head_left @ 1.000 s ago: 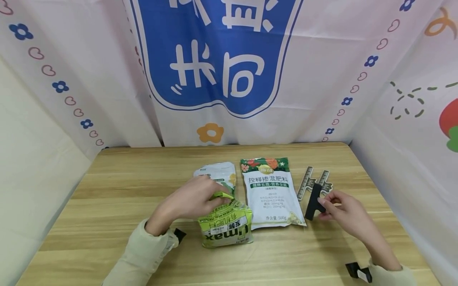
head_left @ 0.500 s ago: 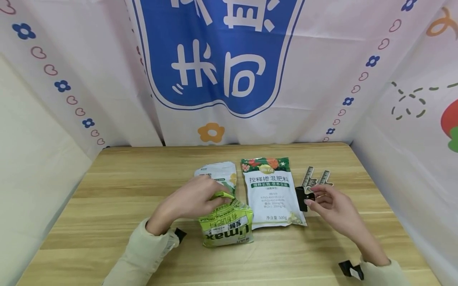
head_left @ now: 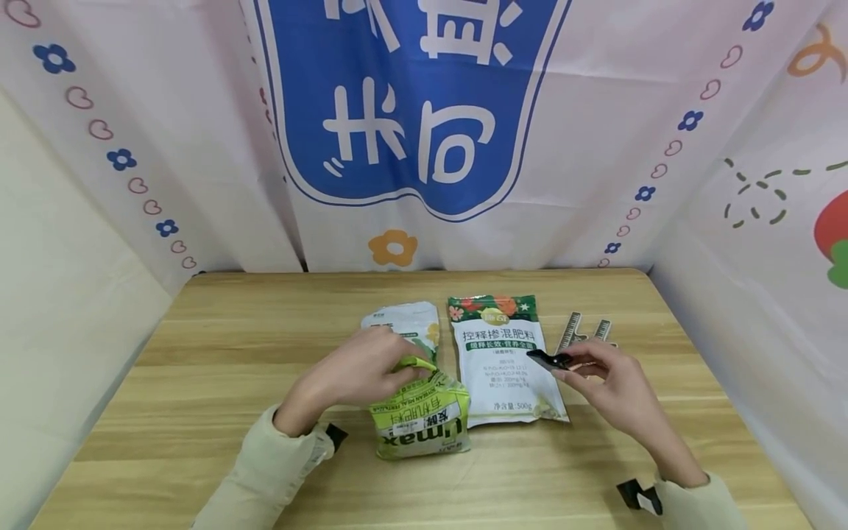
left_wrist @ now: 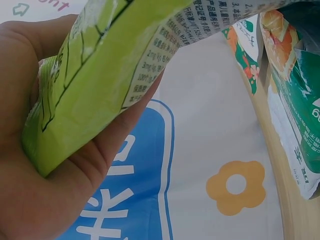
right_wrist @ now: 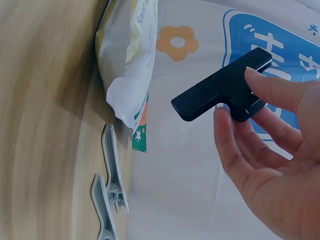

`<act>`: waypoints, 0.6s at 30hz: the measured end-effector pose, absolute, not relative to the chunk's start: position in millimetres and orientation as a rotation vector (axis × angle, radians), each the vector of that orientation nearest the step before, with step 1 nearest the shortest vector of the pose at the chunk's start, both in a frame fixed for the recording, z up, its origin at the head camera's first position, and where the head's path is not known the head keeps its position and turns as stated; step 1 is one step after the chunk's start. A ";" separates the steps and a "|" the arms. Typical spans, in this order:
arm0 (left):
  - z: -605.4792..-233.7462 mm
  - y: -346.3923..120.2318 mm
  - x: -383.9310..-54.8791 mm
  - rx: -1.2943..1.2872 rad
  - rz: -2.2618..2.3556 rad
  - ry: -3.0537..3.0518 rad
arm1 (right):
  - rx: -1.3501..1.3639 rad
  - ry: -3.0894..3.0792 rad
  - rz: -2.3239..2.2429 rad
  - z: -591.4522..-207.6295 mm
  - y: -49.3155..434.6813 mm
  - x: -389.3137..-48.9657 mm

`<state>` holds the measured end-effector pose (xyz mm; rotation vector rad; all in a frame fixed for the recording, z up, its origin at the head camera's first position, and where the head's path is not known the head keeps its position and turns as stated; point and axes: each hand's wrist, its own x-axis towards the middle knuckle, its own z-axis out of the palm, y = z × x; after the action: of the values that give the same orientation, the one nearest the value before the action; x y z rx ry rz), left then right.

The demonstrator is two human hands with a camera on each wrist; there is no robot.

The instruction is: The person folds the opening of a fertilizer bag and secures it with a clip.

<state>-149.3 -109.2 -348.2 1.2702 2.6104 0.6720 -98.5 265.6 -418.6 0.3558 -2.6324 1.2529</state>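
My left hand [head_left: 361, 368] grips the gathered top of a lime-green fertilizer bag [head_left: 420, 430], which sits on the table. In the left wrist view, the green bag's folded top [left_wrist: 95, 85] lies between thumb and fingers. My right hand [head_left: 616, 383] pinches a black bag clip [head_left: 547, 359] by its handle, over the right part of a white fertilizer bag [head_left: 503, 375]. The right wrist view shows the long bar of the black clip [right_wrist: 215, 90] pointing away from the fingertips. Behind my left hand lies another white bag [head_left: 407, 316], partly hidden.
Two silvery clips with ruler markings [head_left: 570, 330] lie right of the white fertilizer bag, partly covered by my right hand in the head view. A printed cloth [head_left: 570, 147] hangs behind the wooden table [head_left: 218, 331].
My right hand has carried the black clip left, from beside the ruler clips to over the white bag's right side, turning it flatter. My left hand keeps its grip on the green bag.
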 end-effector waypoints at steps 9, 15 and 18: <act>-348.2 -109.5 -147.8 1.251 0.680 2.597 | 0.573 -2.550 1.206 -418.6 261.2 -101.3; -349.2 -109.8 -146.9 1.255 0.680 2.592 | 0.689 -2.505 1.142 -420.7 256.5 -103.5; -348.4 -109.6 -146.9 1.261 0.685 2.593 | 0.700 -2.497 1.107 -418.9 254.2 -105.8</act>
<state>-146.9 -109.6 -348.4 1.2607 2.5934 0.6853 -105.8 254.2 -418.9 0.7000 -2.4974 1.1070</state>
